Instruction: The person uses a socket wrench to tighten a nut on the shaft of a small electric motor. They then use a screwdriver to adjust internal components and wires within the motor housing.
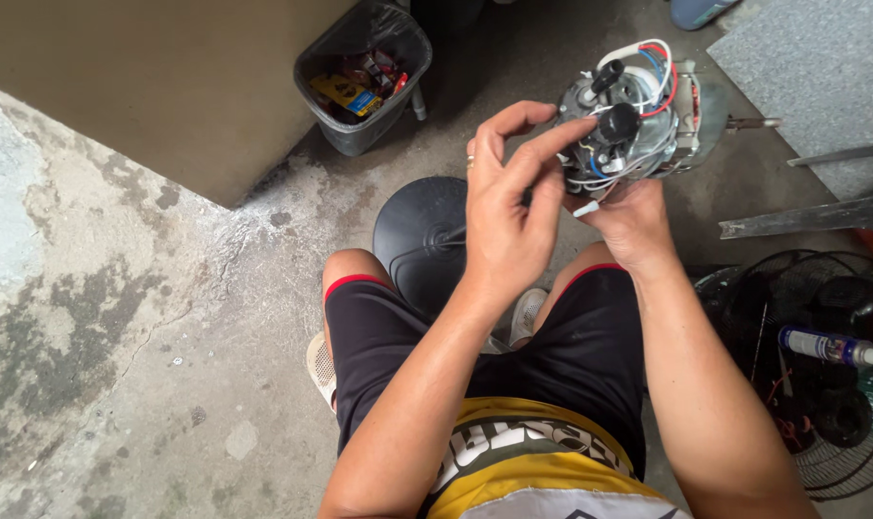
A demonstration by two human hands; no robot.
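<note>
A fan motor (672, 111) with bare metal housing, a black knob and red, white and blue wires is held up in front of me. My right hand (628, 219) grips it from below. My left hand (509, 207) reaches across from the left, its index finger and thumb touching the black knob (617, 123) and the wires on the motor's back. A metal shaft (753, 122) sticks out to the right of the motor. I am squatting, with my knees in black shorts below the hands.
A round black fan base (419, 235) lies on the concrete floor between my feet. A dark waste bin (361, 77) holding wrappers stands behind it. A black wire fan guard (821, 375) with a small tube (830, 346) on it lies at right. Metal bars (806, 216) lie further right.
</note>
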